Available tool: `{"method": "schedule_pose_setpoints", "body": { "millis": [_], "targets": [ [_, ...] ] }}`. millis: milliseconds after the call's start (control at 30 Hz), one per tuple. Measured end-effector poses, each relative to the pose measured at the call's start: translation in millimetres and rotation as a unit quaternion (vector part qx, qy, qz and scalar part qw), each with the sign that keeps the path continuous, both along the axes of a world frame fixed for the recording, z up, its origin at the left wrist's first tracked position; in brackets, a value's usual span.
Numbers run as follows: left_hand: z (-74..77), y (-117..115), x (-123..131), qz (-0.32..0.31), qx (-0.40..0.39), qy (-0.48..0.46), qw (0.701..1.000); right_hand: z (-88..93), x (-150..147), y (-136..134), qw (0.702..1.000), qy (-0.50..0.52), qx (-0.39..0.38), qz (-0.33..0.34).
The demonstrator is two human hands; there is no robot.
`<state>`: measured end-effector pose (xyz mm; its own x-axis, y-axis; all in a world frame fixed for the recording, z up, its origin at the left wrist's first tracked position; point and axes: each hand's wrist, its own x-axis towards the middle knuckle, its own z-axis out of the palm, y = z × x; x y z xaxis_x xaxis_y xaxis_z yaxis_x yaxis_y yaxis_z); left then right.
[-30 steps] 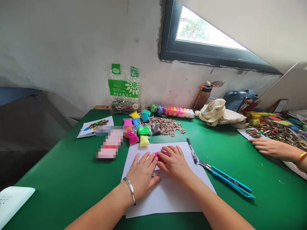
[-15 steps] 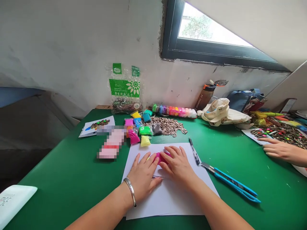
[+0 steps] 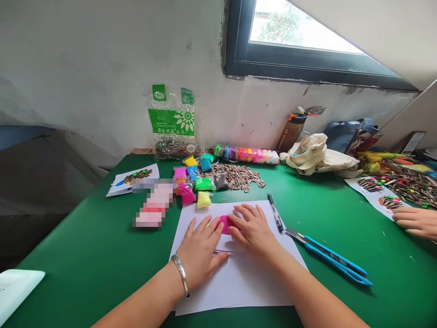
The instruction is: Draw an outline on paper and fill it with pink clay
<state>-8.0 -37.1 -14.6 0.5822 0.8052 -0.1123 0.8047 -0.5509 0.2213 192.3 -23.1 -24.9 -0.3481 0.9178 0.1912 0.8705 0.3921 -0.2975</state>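
A flattened patch of magenta modelling clay [image 3: 224,225] lies on a small white card, which rests on larger sheets of white paper [image 3: 252,282]. My left hand [image 3: 201,248], with a silver bangle at the wrist, lies over the left side of the patch, fingers stretched out. From the right, my right hand [image 3: 251,228] presses fingertips onto the clay, its fingers spread. A little yellow shows beside the left fingers. Both hands partly hide the clay and card. A black pen [image 3: 275,213] and a blue utility knife [image 3: 331,259] lie to the right of my right hand.
Small clay packets [image 3: 204,184] and a heap of sunflower seeds [image 3: 242,176] lie beyond the paper. Behind them stands a seed bag [image 3: 172,123]. A bottle [image 3: 292,131] and cloth bag [image 3: 310,155] are at the back. Another person's hand [image 3: 418,222] is at the right.
My right fingers have shifted slightly, and more of the magenta clay shows between my hands. The other person's hand has moved right, uncovering more of a decorated card. The view has shifted slightly.
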Motion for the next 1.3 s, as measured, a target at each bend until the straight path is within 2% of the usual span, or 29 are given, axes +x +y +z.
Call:
{"method": "schedule_pose_setpoints", "body": {
  "millis": [133, 267, 633, 767, 967, 1167, 1300],
  "targets": [
    [-0.7, 0, -1, -0.001, 0.002, 0.0, 1.0, -4.4, 14, 3, 0.999, 0.051, 0.016, -0.002],
    [-1.7, -1, -2, -0.001, 0.006, -0.002, 1.0, -5.9, 20, 4, 0.999, 0.048, 0.013, 0.02],
    [-2.7, 1, -1, -0.003, 0.011, -0.008, 1.0, 0.8, 11, 1, 1.0, 0.013, -0.003, 0.001],
    [-1.8, 1, -1, -0.002, 0.007, -0.01, 1.0, -0.4, 9, 0, 1.0, 0.018, 0.015, -0.017],
    [0.0, 1, 0, 0.0, 0.002, -0.016, 1.0, 0.5, 6, -1, 1.0, 0.008, 0.003, 0.007],
    [0.9, 0, -1, 0.009, -0.005, -0.011, 1.0, 2.8, 9, -1, 1.0, 0.001, 0.014, -0.006],
    [-1.2, 0, -1, 0.01, 0.002, -0.016, 1.0, 3.7, 8, -1, 1.0, -0.017, 0.006, 0.022]
  ]
}}
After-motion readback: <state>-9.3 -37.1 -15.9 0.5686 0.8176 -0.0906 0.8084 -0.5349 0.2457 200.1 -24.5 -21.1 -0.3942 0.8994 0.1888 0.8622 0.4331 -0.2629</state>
